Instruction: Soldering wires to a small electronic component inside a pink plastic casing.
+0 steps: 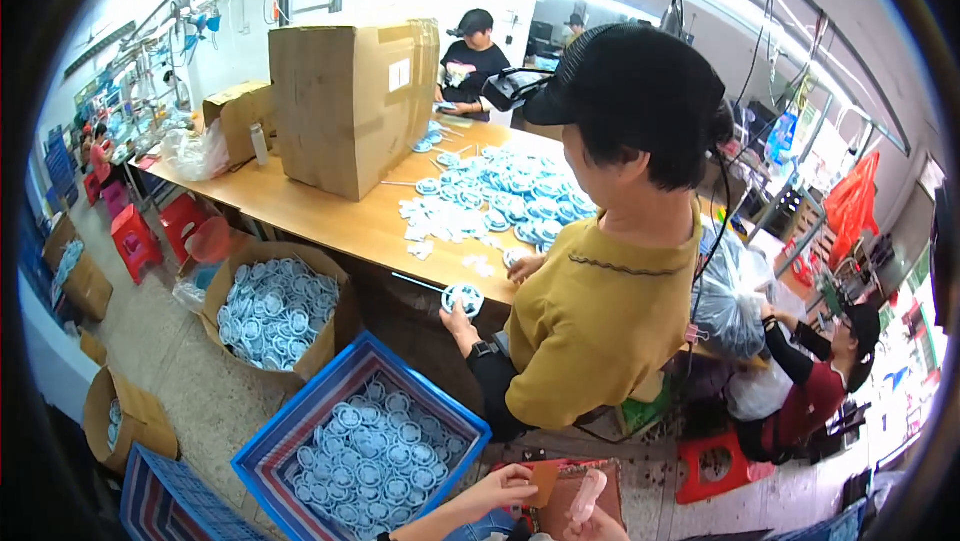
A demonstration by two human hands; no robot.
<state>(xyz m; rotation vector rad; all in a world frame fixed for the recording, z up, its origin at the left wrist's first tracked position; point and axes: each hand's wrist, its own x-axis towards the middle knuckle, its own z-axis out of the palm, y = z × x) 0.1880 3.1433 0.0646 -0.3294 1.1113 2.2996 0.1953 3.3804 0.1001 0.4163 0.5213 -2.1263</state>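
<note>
Your hands at 6 o'clock, low in frame, over a brown pad.

Your left hand [508,486] has its grip curled onto the edge of the brown pad [570,489], fingers pressed to it. Your right hand [592,523] is mostly cut off by the frame edge; its grip pinches a pale pink piece [586,497] that lies across the pad. At 9 o'clock from your hands sits a blue crate [283,436] of round blue-white discs [375,451]. At 12 o'clock a person in a yellow shirt [600,311] holds one disc by the wooden surface [330,216].
</note>
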